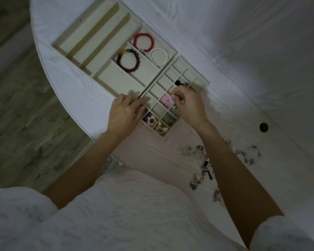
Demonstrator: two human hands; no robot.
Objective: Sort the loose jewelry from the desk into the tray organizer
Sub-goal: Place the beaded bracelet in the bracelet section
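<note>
your right hand (186,104) pinches a small pink-and-white piece (172,96) over the pink butterfly clip (165,99) in the small-compartment tray (203,84). your left hand (126,111) rests with relaxed fingers on that tray's near-left edge. loose jewelry (207,165) lies scattered on the white desk (243,87) beside your right forearm. three bead bracelets sit in the neighbouring tray (120,82).

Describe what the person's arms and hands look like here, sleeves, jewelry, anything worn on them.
Both forearms are bare from wrist to near the elbow. The left hand and right hand show no gloves, and no rings, watch or bracelets can be made out in the dim light. Each arm comes out of a short, loose white sleeve with a faint pattern, matching the white garment below.
</note>
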